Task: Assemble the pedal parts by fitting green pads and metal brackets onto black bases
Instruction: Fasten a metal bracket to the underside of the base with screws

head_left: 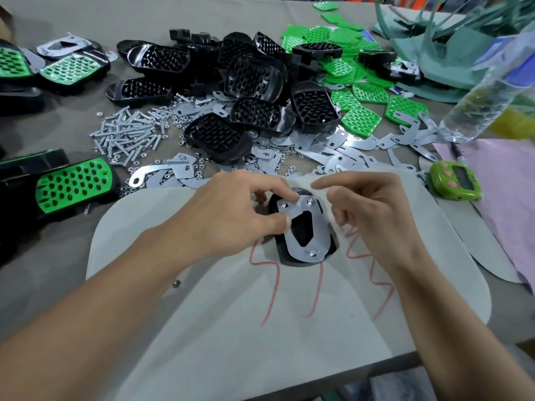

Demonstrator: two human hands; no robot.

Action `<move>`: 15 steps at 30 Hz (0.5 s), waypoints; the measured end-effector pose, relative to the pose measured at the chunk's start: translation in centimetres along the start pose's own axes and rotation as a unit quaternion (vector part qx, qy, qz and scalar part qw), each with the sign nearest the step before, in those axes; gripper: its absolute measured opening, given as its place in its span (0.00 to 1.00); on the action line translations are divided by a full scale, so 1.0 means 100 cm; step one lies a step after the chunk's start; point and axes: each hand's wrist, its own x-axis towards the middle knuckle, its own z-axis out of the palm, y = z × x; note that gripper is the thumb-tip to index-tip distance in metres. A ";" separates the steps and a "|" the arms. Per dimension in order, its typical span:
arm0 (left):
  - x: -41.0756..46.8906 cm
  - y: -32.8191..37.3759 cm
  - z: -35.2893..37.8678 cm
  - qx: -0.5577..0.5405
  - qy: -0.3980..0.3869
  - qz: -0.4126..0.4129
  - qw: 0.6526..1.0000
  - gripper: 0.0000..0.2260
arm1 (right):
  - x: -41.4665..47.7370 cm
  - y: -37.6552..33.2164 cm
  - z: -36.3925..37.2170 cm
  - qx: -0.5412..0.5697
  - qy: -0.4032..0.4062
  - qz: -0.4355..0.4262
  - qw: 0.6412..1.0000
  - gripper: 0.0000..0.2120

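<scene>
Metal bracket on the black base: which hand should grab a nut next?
Probably the right hand: it looks free beside the metal bracket, while the left hand pinches it onto the black base.

The black base point(302, 230) is lying on the counter point(72, 131), with the metal bracket point(318, 235) sitting on it. From the base's left, the left hand point(231, 215) is pinching the bracket's edge. Just right of the base, the right hand point(373, 209) is hovering, index finger outstretched.
</scene>
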 end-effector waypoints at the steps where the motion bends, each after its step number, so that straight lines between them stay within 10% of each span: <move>1: 0.000 0.000 0.000 -0.002 0.000 -0.001 1.000 0.18 | 0.000 0.000 0.000 -0.014 -0.023 -0.008 1.000 0.10; 15: 0.000 0.002 0.000 0.015 0.006 -0.005 1.000 0.19 | -0.002 -0.003 0.004 -0.136 0.070 -0.011 0.988 0.06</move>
